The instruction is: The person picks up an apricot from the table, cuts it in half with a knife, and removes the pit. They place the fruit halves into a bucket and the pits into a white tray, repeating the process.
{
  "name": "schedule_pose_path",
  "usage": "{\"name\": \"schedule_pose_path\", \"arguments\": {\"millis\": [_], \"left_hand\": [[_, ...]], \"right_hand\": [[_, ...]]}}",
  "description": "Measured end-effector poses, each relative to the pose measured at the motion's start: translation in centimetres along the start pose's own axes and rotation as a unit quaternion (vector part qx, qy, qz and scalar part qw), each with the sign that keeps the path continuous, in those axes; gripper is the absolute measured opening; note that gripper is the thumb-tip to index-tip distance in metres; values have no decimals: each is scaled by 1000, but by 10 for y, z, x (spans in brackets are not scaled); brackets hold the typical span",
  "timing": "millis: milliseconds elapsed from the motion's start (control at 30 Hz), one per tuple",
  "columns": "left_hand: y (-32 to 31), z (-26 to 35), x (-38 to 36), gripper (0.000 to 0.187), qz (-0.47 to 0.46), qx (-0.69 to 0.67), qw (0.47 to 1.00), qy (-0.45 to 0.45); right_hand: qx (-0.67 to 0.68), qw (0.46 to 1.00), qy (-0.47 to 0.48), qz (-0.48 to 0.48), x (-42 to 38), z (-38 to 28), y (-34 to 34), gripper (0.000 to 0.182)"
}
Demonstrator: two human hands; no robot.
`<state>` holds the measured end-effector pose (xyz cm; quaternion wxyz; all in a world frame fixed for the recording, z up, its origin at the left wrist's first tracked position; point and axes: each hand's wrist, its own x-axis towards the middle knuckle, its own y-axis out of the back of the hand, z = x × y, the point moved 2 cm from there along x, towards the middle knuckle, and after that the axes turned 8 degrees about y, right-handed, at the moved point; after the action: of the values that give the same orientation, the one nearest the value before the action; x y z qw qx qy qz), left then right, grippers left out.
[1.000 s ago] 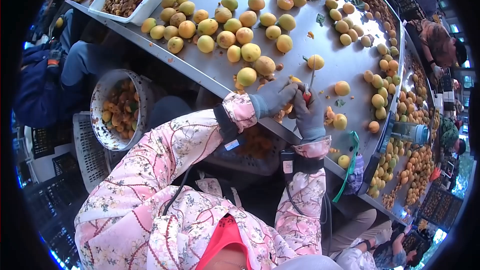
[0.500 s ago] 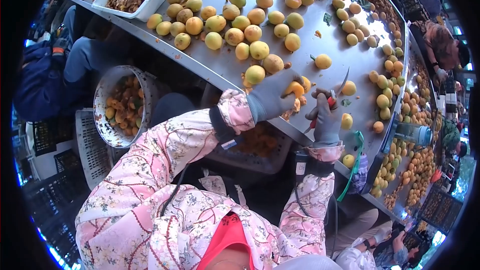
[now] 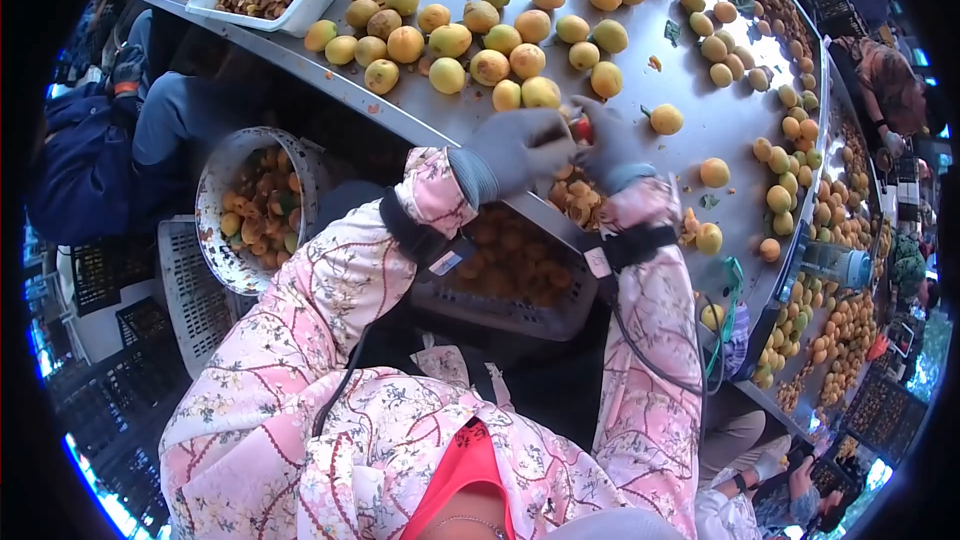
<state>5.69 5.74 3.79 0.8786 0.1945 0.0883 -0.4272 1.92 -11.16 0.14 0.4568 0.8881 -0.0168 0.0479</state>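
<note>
My left hand [image 3: 512, 152], in a grey glove, is curled at the table's near edge, its fingers smeared by motion; what it holds is too blurred to name. Touching or nearly touching it, my right hand [image 3: 612, 145], also gloved, is closed on a knife, of which only the red handle [image 3: 582, 128] shows clearly. Below the hands lies a pile of cut fruit pieces [image 3: 577, 199]. Whole yellow-orange fruits [image 3: 490, 67] are spread on the metal table [image 3: 640, 60] beyond them.
A white tray of pits [image 3: 300, 15] is at the upper left. A bucket of fruit pieces [image 3: 210, 225] stands left, beside a grey crate [image 3: 190, 290]. Under the table edge is another crate [image 3: 500, 315]. A bottle [image 3: 835, 265] lies right. Other people [image 3: 80, 160] sit around.
Both hands have come together, my right hand moving up and left with the knife. The orange fruit seen in my left hand no longer shows clearly. The view has shifted slightly.
</note>
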Motion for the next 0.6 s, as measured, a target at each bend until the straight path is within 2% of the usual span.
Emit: {"name": "schedule_pose_path", "arguments": {"millis": [33,100,133,167,200,233,267,300,367,400,433,500,533,567,600], "left_hand": [[6,-6,5,24,55,-77,994,61],[17,-13,13,25,74,-115,987,80],[21,-17,16,27,89,-149,980,101],[20,-20,17,27,91,-151,979,99],[14,-22,17,33,58,-191,979,51],[8,-21,15,40,22,-227,974,4],[6,-8,9,59,-57,-229,971,38],[-1,-6,8,59,-63,-225,971,39],[-16,3,5,68,-149,-243,953,-101],[-22,3,4,73,-186,-292,936,-55],[-25,2,4,73,-189,-289,937,-50],[-32,-5,6,71,-172,-281,944,-15],[-34,-8,7,64,-132,-227,964,-37],[-35,-8,10,64,-132,-225,965,-39],[-34,-8,12,59,-136,-310,941,4]], "right_hand": [[33,997,-40,-55,4,2,-9,52],[73,993,-69,-67,2,5,-4,50],[204,970,-126,-29,-4,4,5,46],[332,926,-182,9,-12,3,14,43],[421,881,-216,-6,-23,-12,32,38],[550,807,-211,22,-36,-28,40,42],[588,779,-216,46,-50,-34,40,45],[623,748,-218,71,-60,-39,39,48],[606,749,-256,85,-70,-54,32,50],[586,750,-292,90,-74,-57,30,53],[590,746,-294,93,-76,-58,30,53],[537,778,-317,69,-81,-57,31,55],[478,804,-348,60,-85,-50,35,47],[478,805,-346,62,-87,-45,35,47],[476,808,-321,130,-90,-39,34,42]]}}
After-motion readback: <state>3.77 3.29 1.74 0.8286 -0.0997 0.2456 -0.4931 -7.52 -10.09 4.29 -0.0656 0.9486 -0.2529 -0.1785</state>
